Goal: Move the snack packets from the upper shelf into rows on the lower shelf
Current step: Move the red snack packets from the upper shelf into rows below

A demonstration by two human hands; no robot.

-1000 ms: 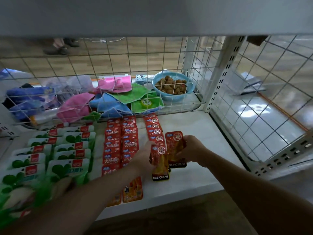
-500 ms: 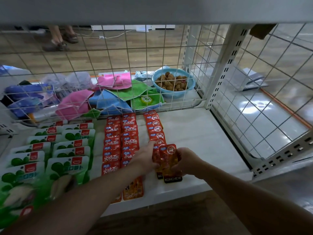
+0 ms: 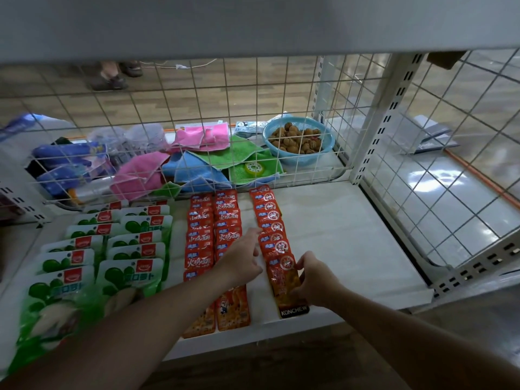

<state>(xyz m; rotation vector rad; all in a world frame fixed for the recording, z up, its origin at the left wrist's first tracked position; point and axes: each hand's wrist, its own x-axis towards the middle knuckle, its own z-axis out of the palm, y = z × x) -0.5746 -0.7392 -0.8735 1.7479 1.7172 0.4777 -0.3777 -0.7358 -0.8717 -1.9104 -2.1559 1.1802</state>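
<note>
White laminate forms the lower shelf (image 3: 351,249), bounded at the back by a wire grid (image 3: 197,122), on the right by a perforated post (image 3: 374,130) and side mesh (image 3: 450,192), and overhead by a grey panel (image 3: 253,23). The board lies bare from the right-hand red row (image 3: 268,218) across to the mesh, and the front lip is open. Left of that row lie 2 more rows of red packets (image 3: 213,220), then 2 rows of green packets (image 3: 118,249) near the left edge. The front packet (image 3: 284,280) lies flat at the near end of the right-hand row, tucked over its neighbour. Its long axis runs front to back, the black KONCHEW band towards the lip and the round logo towards the grid. The right hand (image 3: 312,280) pinches its right edge with curled fingers and thumb. The left hand (image 3: 242,258) is spread loosely, fingertips touching the row's left edge, holding nothing.
</note>
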